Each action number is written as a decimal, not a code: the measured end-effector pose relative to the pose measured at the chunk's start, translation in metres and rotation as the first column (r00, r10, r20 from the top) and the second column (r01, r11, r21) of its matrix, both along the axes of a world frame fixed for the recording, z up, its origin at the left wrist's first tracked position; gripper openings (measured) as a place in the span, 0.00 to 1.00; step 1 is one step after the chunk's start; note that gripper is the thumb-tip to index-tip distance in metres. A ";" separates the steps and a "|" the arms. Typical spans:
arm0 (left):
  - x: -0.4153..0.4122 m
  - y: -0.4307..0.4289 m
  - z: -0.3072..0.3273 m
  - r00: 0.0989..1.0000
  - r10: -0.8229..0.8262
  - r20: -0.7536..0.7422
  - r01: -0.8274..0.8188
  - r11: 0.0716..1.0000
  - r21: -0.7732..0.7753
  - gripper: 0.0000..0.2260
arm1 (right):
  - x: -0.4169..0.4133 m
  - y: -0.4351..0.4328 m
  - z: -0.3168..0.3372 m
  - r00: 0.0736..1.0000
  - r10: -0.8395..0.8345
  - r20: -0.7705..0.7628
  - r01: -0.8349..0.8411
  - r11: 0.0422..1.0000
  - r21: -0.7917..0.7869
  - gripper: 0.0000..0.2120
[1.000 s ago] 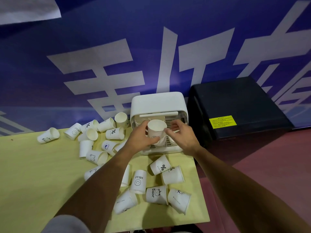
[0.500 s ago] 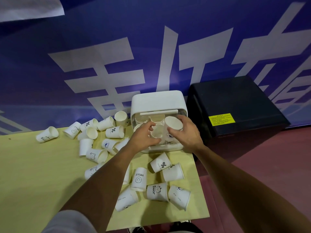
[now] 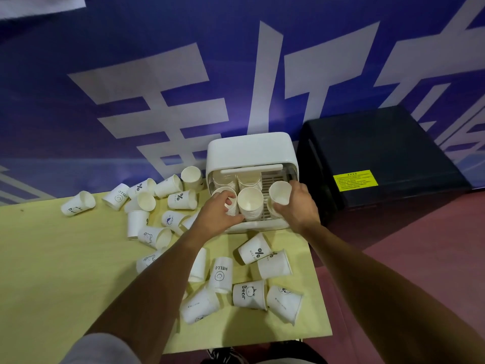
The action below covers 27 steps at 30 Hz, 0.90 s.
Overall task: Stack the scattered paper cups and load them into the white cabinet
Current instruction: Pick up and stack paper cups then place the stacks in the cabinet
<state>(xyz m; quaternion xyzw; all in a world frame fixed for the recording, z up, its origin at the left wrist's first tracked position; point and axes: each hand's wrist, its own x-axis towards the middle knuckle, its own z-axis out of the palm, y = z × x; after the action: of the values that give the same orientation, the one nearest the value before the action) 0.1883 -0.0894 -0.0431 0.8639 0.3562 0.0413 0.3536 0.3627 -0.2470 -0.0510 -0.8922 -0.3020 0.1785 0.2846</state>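
White cabinet (image 3: 249, 148) is packed with ribbed stacks of plain cups. Left hand (image 3: 217, 215) fingers curl round the front-left stack (image 3: 222, 193), right hand (image 3: 299, 207) fingers wrap the right stack (image 3: 280, 194).

Left forearm (image 3: 157, 279) and right forearm (image 3: 367, 271) bare, likewise left hand (image 3: 217, 215) and right hand (image 3: 299, 206). Near left: a light grey sleeve (image 3: 99, 349), plain fabric, covers the left upper arm. Near edge, centre: a dark shoe (image 3: 225, 357) with pale stripes, beside it dark clothing (image 3: 291, 353), too dim to identify.
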 end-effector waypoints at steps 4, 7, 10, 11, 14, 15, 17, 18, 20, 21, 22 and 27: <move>-0.001 0.002 0.000 1.000 0.008 -0.007 -0.008 1.000 -0.001 0.27 | 0.001 0.002 -0.004 1.000 0.023 0.016 -0.023 0.999 -0.039 0.34; 0.000 0.004 0.002 1.000 0.011 0.002 -0.011 1.000 0.001 0.26 | 0.001 0.002 -0.003 0.998 0.042 0.052 -0.039 0.997 -0.062 0.35; 0.000 0.005 0.004 1.000 0.017 0.015 -0.017 1.000 -0.001 0.26 | 0.000 0.002 0.001 0.992 0.078 0.103 -0.076 0.997 -0.030 0.31; 0.000 0.005 0.005 1.000 0.018 0.019 -0.018 1.000 -0.003 0.25 | -0.001 0.003 0.004 0.988 0.102 0.119 -0.101 0.995 -0.015 0.30; -0.002 0.005 0.009 0.999 0.028 0.030 -0.028 1.000 -0.004 0.25 | -0.005 0.009 0.016 0.974 0.184 0.130 -0.190 0.981 0.036 0.26; -0.004 0.005 0.011 0.999 0.036 0.033 -0.036 0.999 -0.003 0.25 | -0.008 0.012 0.020 0.969 0.209 0.135 -0.217 0.975 0.051 0.25; -0.010 0.005 0.015 0.997 0.065 0.039 -0.064 0.998 -0.010 0.25 | -0.014 0.019 0.027 0.959 0.252 0.126 -0.263 0.962 0.078 0.24; -0.015 0.005 0.016 0.995 0.084 0.045 -0.083 0.996 -0.019 0.26 | -0.019 0.023 0.029 0.954 0.274 0.121 -0.285 0.955 0.086 0.23; -0.027 0.005 0.018 0.991 0.115 0.061 -0.114 0.993 -0.021 0.26 | -0.031 0.033 0.033 0.940 0.317 0.124 -0.328 0.940 0.089 0.22; -0.035 0.006 0.017 0.990 0.126 0.065 -0.126 0.992 -0.016 0.26 | -0.038 0.039 0.035 0.929 0.346 0.127 -0.358 0.929 0.088 0.21; -0.043 0.007 0.016 0.988 0.138 0.068 -0.138 0.990 -0.013 0.26 | -0.046 0.046 0.037 0.914 0.382 0.134 -0.395 0.915 0.086 0.21; -0.091 0.025 0.016 0.970 0.233 0.075 -0.229 0.972 -0.051 0.25 | -0.092 0.077 0.042 0.866 0.484 0.123 -0.493 0.868 0.053 0.23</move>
<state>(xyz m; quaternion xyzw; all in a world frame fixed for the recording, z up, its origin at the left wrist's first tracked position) 0.0968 -0.0649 -0.0270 0.8065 0.4407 0.1095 0.3787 0.2707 -0.1705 -0.0092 -0.7822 -0.5397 0.1848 0.2505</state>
